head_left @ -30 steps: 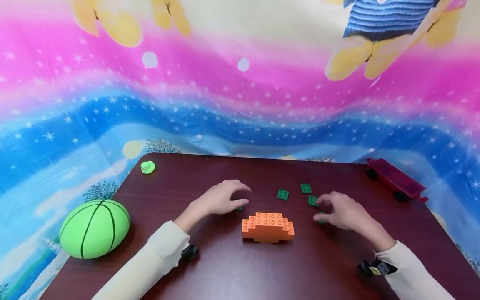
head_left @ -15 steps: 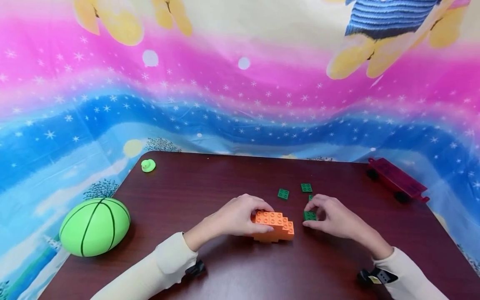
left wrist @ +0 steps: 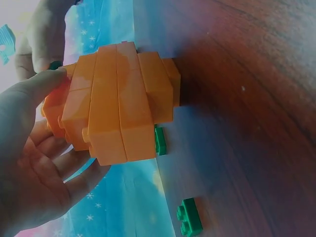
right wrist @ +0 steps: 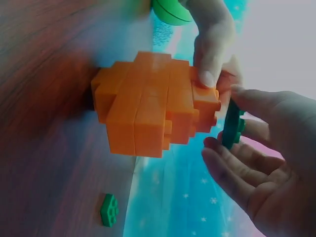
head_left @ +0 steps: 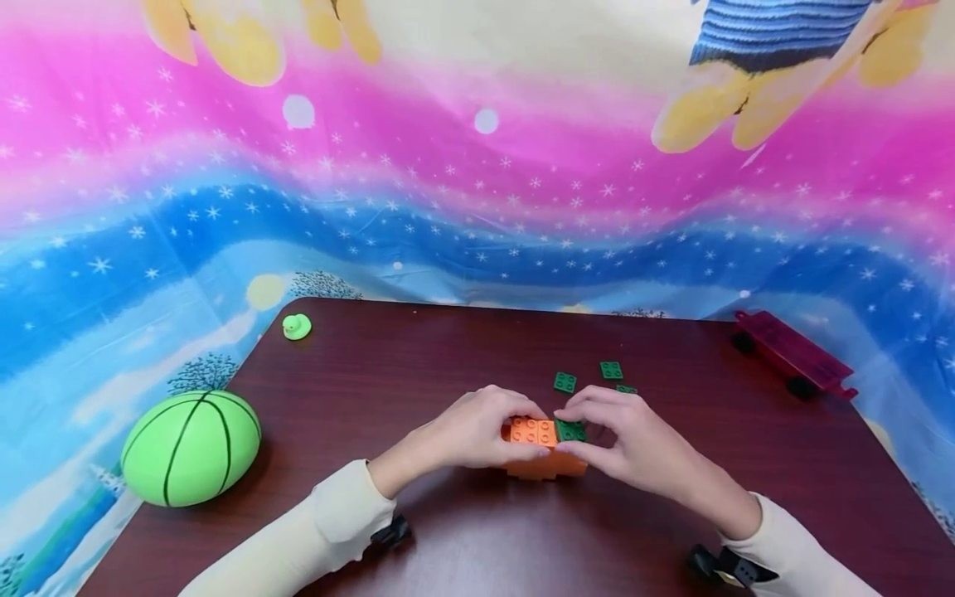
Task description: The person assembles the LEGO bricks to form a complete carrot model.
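Observation:
A stepped block of joined orange building bricks (head_left: 545, 466) stands on the dark table. My left hand (head_left: 481, 431) grips its upper left end, thumb on the near side and fingers on the far side. My right hand (head_left: 642, 435) pinches a flat green building brick (head_left: 571, 430) just above the right part of the orange top. In the right wrist view this green brick (right wrist: 231, 126) is held with its studs up, a small gap from the orange studs. Behind the block lie loose flat green bricks (head_left: 564, 382), one partly covered by my right hand.
A green ball (head_left: 192, 448) with black lines sits at the table's left edge. In the far left corner is a small green toy duck (head_left: 297, 327). A red wheeled toy board (head_left: 795, 352) rests at the far right. Patterned cloth (head_left: 448, 182) hangs behind the table.
My left hand has moved right and taken hold of the orange block. The right hand has picked up a green brick from the table and carried it left over the block.

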### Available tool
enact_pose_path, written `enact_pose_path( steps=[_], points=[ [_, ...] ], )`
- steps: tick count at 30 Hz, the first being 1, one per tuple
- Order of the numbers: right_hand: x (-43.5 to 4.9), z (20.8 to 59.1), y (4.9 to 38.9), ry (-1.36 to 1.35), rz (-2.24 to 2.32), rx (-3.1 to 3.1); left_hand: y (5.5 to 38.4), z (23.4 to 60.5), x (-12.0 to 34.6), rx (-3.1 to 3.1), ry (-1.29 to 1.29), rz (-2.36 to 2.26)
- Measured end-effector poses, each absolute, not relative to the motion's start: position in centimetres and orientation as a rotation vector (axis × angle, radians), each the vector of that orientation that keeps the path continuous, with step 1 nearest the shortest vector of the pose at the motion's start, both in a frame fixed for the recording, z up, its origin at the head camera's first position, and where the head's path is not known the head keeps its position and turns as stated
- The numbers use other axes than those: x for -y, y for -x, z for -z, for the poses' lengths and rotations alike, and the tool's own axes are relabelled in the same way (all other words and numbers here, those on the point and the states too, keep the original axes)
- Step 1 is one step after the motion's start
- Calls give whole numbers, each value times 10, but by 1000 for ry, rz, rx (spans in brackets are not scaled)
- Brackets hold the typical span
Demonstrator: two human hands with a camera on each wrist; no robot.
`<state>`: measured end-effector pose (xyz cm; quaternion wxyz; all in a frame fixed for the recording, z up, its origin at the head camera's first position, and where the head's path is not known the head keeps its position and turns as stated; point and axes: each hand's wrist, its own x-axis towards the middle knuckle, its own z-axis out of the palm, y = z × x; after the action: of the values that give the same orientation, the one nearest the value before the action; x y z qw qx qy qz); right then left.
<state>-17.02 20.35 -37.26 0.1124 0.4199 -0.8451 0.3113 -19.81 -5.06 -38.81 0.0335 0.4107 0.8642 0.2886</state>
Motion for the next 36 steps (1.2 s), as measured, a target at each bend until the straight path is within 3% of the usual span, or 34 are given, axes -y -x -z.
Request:
enact_pose_path(
  steps=[29,36],
  points=[
    [-193,362,182,-1282,-914,2686,200,387,51,-2679,-1207,-847],
    [-194,374,180,-1178,-1022,2749,203,387,52,-2631,-1218,-868]
  ],
)
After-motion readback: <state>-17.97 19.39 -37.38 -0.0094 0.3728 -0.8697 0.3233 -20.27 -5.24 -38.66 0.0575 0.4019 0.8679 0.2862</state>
